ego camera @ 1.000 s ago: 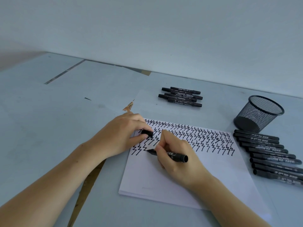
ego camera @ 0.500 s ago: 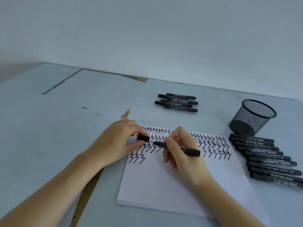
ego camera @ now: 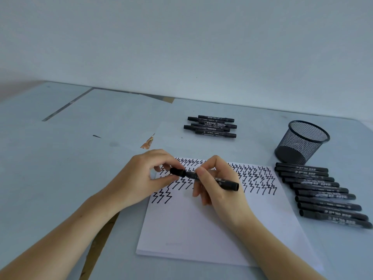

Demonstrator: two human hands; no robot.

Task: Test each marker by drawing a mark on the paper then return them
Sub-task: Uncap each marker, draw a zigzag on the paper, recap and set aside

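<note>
1. black plastic marker (ego camera: 214, 179) lies almost level above the white paper pad (ego camera: 201, 225), just over the rows of black zigzag marks (ego camera: 256, 178).
2. the right hand (ego camera: 220, 186) pinches its barrel with curled fingers.
3. the left hand (ego camera: 141, 178) pinches the black cap (ego camera: 177, 171), which touches the marker's tip end.
4. a row of black markers (ego camera: 323, 196) lies right of the pad, near the black mesh cup (ego camera: 302, 142).
5. a small group of black markers (ego camera: 211, 126) lies behind the pad.

Markers in right row (ego camera: 323, 196): "700" legible on barrels, other print too small. Far markers (ego camera: 211, 126): print unreadable.
</note>
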